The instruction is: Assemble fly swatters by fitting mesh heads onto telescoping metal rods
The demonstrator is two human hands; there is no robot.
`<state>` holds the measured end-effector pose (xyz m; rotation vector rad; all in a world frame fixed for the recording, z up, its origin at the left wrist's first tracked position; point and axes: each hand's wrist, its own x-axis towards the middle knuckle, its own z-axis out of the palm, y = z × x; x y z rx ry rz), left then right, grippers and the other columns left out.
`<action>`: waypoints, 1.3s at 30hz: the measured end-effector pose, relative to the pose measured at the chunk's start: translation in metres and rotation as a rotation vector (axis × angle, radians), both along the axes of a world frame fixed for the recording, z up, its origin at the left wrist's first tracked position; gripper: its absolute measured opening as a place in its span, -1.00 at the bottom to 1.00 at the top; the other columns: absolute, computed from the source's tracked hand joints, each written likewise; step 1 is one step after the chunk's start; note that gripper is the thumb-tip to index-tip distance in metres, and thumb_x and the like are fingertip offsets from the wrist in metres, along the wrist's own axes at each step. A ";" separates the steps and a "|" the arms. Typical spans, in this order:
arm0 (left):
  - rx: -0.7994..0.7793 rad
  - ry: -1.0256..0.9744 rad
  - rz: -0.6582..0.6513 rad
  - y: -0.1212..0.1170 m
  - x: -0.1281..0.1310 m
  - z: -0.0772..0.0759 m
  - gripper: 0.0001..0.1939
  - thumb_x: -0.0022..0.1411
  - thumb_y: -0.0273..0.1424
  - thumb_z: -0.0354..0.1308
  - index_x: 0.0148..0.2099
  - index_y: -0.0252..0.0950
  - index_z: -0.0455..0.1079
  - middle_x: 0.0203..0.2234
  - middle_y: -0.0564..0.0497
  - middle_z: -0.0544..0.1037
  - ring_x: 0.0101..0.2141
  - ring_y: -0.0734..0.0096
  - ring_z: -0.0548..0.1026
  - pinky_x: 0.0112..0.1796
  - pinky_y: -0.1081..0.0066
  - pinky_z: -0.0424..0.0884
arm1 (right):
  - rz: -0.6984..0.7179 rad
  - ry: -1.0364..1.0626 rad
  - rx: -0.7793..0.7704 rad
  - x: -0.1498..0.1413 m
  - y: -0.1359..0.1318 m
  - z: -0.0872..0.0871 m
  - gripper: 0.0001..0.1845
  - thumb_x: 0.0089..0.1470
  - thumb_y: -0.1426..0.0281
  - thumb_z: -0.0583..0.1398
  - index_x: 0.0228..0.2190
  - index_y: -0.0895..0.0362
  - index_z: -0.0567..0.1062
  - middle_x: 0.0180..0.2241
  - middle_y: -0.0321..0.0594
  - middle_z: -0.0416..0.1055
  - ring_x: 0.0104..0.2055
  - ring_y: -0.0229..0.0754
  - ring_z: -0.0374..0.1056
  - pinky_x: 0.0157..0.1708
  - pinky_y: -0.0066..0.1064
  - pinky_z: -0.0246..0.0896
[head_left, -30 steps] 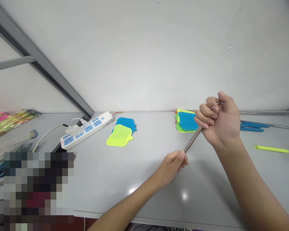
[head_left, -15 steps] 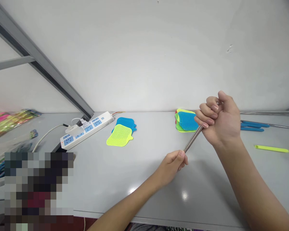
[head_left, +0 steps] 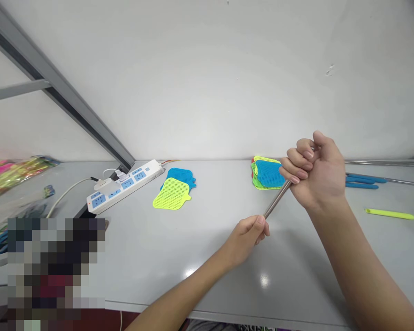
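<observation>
Left hand (head_left: 244, 241) pinching a steel rod (head_left: 277, 200) at its lower end, right hand (head_left: 315, 172) clenching the upper end in a fist, stacked mesh swatter heads (head_left: 267, 174) lying at the right hand's 9 o'clock

- The only view is from the camera worn on the person's head, so it looks from above the near edge of the grey table (head_left: 179, 257).
- It faces forward and down, across the tabletop toward the white wall (head_left: 207, 78), which fills the upper half of the picture.
- It is close to the left hand (head_left: 244, 241) and the right hand (head_left: 315, 172), which appear in the lower middle and at the right.
- The white power strip (head_left: 126, 186) is farther away, near the table's back edge.
- A pixelated patch (head_left: 57, 271) covers part of the lower left.
</observation>
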<state>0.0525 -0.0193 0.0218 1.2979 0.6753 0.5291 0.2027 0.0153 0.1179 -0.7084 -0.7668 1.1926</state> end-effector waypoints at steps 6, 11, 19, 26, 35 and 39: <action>0.011 0.028 0.010 0.000 0.000 0.001 -0.57 0.21 -0.13 -0.28 -0.44 -0.33 0.20 -0.67 0.15 0.06 -0.59 0.59 0.05 -0.54 0.51 0.00 | -0.005 -0.015 0.006 0.000 0.000 0.000 -0.58 -0.11 0.19 0.11 -0.74 0.13 0.04 -0.77 -0.42 -0.24 -0.76 -0.42 -0.25 -0.80 -0.50 -0.35; 0.013 0.048 0.012 -0.001 0.000 0.003 -0.55 0.19 -0.10 -0.29 -0.45 -0.33 0.19 -0.66 0.14 0.06 -0.59 0.58 0.05 -0.54 0.51 0.00 | 0.003 -0.020 0.013 0.000 0.000 -0.001 -0.58 -0.10 0.19 0.10 -0.74 0.12 0.04 -0.77 -0.42 -0.24 -0.76 -0.41 -0.25 -0.80 -0.49 -0.35; 0.011 0.056 0.048 -0.002 0.001 0.003 -0.55 0.18 -0.08 -0.29 -0.48 -0.32 0.16 -0.66 0.15 0.02 -0.60 0.59 -0.01 -0.57 0.51 -0.05 | -0.013 -0.033 0.020 0.000 0.000 0.000 -0.58 -0.10 0.19 0.10 -0.73 0.12 0.04 -0.76 -0.42 -0.24 -0.76 -0.41 -0.25 -0.80 -0.49 -0.33; -0.098 0.025 0.038 -0.005 0.001 0.000 -0.49 0.09 0.05 -0.27 -0.55 -0.31 0.02 -0.68 0.17 -0.04 -0.64 0.63 -0.07 -0.62 0.51 -0.13 | -0.028 0.003 0.038 -0.003 0.001 -0.003 -0.57 -0.10 0.21 0.10 -0.73 0.12 0.00 -0.75 -0.42 -0.27 -0.76 -0.41 -0.29 -0.81 -0.49 -0.39; -0.301 -0.074 -0.091 -0.011 -0.001 0.005 -0.52 0.09 0.03 -0.22 -0.56 -0.29 -0.04 -0.73 0.20 -0.05 -0.69 0.66 -0.11 -0.66 0.54 -0.16 | 0.056 -0.020 0.002 -0.002 0.000 -0.002 -0.55 -0.08 0.17 0.07 -0.73 0.12 -0.02 -0.76 -0.43 -0.32 -0.76 -0.41 -0.33 -0.82 -0.50 -0.40; -0.319 -0.109 -0.114 -0.013 -0.001 0.006 -0.55 0.12 -0.01 -0.20 -0.56 -0.29 -0.03 -0.74 0.19 -0.02 -0.69 0.66 -0.09 -0.68 0.55 -0.14 | 0.090 -0.003 -0.007 -0.002 0.000 -0.001 -0.55 -0.07 0.17 0.06 -0.73 0.12 -0.03 -0.78 -0.44 -0.33 -0.77 -0.41 -0.35 -0.83 -0.51 -0.40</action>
